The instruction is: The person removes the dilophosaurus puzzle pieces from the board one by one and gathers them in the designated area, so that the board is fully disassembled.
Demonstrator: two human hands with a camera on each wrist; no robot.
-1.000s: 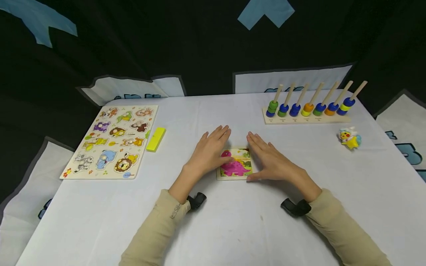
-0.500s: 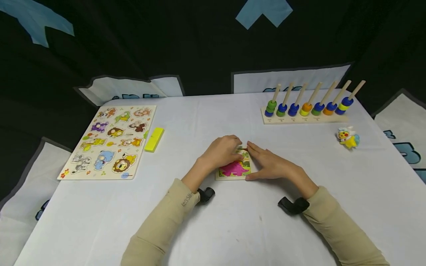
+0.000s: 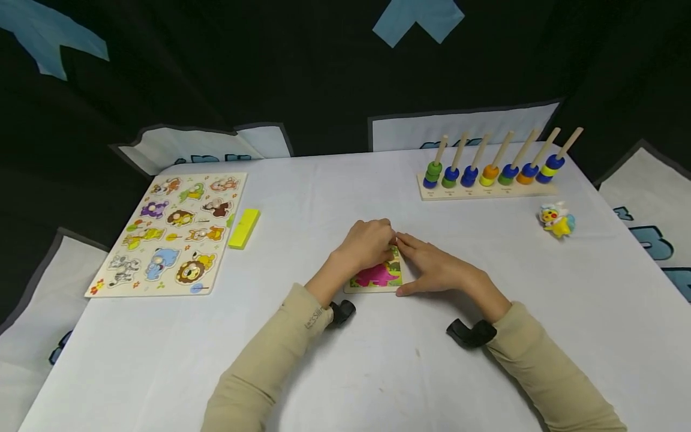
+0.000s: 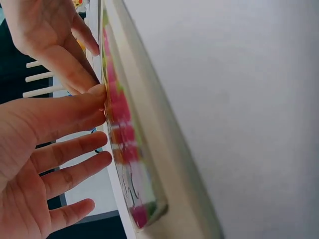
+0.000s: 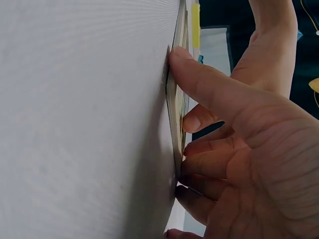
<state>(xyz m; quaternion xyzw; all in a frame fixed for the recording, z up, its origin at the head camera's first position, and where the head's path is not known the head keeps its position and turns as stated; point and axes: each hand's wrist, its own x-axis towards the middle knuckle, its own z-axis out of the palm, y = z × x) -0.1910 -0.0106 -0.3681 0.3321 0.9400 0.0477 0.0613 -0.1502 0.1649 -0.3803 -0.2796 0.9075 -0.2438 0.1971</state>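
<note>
Works at a small square puzzle (image 3: 376,281), flat on the desk (image 3: 405,360) about midway between its left and right edges, well in from the far edge. Shows 1 pink dinosaur (image 3: 374,276) on yellow-green, partly hidden at the top, inside a thick pale border (image 4: 149,99). Bends the left grip (image 3: 368,245) over the far part, with thumb and forefinger at the face; cannot tell whether grasping a piece. Rests the right grip (image 3: 438,265), released, with straight fingers along the puzzle's right side and thumb at its near right corner.
</note>
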